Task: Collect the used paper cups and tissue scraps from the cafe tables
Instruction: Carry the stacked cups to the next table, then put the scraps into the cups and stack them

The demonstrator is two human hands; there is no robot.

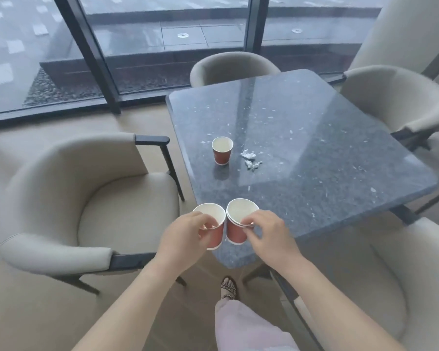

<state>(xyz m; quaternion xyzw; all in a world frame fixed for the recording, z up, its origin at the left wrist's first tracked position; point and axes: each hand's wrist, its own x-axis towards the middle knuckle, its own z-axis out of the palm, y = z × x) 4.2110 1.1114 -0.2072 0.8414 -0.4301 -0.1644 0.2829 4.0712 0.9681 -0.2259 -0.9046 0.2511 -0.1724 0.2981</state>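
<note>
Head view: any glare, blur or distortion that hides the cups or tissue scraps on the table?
Head view: window glare lays pale bands across the table, yet the lone cup and tissue scraps stay legible; the wide-angle lens bends the window frame and chairs; everything is slightly soft, held cup and stacked cups included.

Head-worn, forward-down, apparently close over table (327, 127)

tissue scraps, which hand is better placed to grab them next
Right, probably: the tissue scraps lie ahead of the right hand, though it holds stacked cups; the left hand holds a cup too.
</note>
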